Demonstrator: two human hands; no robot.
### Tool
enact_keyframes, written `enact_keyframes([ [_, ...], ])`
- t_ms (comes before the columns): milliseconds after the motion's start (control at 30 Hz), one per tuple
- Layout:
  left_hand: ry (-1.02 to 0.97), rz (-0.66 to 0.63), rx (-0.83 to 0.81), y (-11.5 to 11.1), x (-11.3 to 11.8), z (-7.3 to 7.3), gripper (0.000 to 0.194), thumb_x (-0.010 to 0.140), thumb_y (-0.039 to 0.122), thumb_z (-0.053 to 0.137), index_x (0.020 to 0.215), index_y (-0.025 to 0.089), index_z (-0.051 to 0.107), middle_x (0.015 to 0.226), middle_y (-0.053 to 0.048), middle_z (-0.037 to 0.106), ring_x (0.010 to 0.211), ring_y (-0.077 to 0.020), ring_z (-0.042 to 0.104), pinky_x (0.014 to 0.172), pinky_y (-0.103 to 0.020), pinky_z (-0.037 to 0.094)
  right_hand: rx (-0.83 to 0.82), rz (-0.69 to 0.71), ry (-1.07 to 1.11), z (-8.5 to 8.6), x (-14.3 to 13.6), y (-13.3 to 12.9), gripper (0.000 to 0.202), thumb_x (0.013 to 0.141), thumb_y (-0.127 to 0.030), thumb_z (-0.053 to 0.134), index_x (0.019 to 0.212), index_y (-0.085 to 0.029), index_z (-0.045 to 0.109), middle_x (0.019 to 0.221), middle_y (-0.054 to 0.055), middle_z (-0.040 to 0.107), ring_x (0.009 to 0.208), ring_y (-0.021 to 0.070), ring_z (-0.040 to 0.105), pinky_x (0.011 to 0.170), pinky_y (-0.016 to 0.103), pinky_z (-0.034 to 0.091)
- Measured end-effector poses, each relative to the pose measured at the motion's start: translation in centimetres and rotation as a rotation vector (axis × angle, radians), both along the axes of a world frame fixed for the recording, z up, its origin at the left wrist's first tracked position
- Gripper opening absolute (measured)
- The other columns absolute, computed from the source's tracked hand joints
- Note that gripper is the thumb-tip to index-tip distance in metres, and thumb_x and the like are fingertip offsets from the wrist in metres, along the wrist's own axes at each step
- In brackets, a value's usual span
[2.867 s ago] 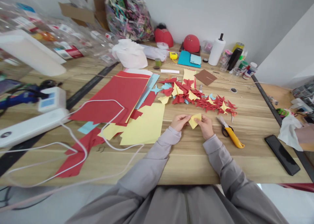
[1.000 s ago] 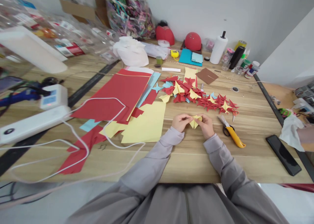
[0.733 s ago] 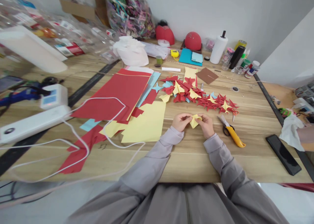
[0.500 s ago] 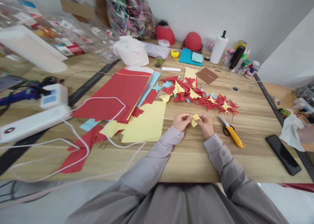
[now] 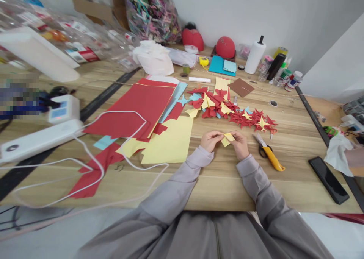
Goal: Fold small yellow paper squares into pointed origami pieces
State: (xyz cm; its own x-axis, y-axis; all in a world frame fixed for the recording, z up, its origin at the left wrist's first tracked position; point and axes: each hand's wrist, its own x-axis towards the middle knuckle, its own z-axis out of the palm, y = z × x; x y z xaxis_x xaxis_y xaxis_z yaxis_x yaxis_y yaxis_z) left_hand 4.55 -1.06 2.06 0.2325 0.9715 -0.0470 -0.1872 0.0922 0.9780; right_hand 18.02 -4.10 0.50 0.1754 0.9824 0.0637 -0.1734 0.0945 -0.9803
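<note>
Between my two hands is a small piece of yellow folded paper (image 5: 227,139), raised a little off the wooden table. My left hand (image 5: 210,141) pinches its left side with thumb and forefinger. The right edge is gripped by my right hand (image 5: 239,143), its fingers closed as well. Just beyond lies a long heap of folded paper stars (image 5: 236,113), mostly red with some yellow and light blue. Right of my right hand are scissors (image 5: 259,141) and an orange-handled utility knife (image 5: 273,158), lying close together.
Red sheets (image 5: 136,107) and yellow paper (image 5: 173,145) lie on the left, crossed by a white cable (image 5: 133,166). A power strip (image 5: 40,139) is at far left. A black phone (image 5: 328,179) lies at right. Bottles and a white roll (image 5: 255,58) stand behind.
The yellow paper's folds have shifted between my fingers, and its upper flap looks different. Both hands stay in nearly the same place.
</note>
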Motion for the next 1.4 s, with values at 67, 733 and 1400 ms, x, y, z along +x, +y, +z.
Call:
enact_keyframes([
  [67, 0.005, -0.008, 0.011, 0.0, 0.0, 0.1, 0.015, 0.057, 0.030, 0.069, 0.063, 0.016, 0.066, 0.062, -0.001, 0.063, 0.060, -0.0135, 0.054, 0.060, -0.026, 0.042, -0.013, -0.001, -0.015, 0.0, 0.0, 0.0, 0.018, 0.060, -0.029, 0.068, 0.074, -0.019, 0.060, 0.064, -0.002, 0.063, 0.058, 0.0124, 0.055, 0.054, 0.024, 0.044],
  [733, -0.093, -0.090, -0.073, 0.3, 0.2, 0.0, 0.034, 0.050, 0.041, 0.075, 0.067, 0.013, 0.065, 0.061, -0.002, 0.063, 0.054, -0.0130, 0.055, 0.055, -0.029, 0.047, 0.004, -0.037, -0.069, 0.6, -0.1, -0.1, 0.017, 0.057, -0.022, 0.066, 0.073, -0.020, 0.061, 0.066, -0.001, 0.065, 0.063, 0.0143, 0.058, 0.059, 0.026, 0.046],
  [1400, 0.166, -0.038, 0.471, 0.5, -0.3, -0.9, 0.010, 0.068, 0.025, 0.067, 0.074, 0.018, 0.071, 0.082, -0.007, 0.064, 0.075, -0.0156, 0.059, 0.068, -0.029, 0.049, -0.060, 0.036, 0.005, 0.5, 0.0, -0.2, 0.021, 0.057, -0.027, 0.072, 0.074, -0.018, 0.062, 0.063, -0.003, 0.060, 0.057, 0.0110, 0.051, 0.055, 0.023, 0.040],
])
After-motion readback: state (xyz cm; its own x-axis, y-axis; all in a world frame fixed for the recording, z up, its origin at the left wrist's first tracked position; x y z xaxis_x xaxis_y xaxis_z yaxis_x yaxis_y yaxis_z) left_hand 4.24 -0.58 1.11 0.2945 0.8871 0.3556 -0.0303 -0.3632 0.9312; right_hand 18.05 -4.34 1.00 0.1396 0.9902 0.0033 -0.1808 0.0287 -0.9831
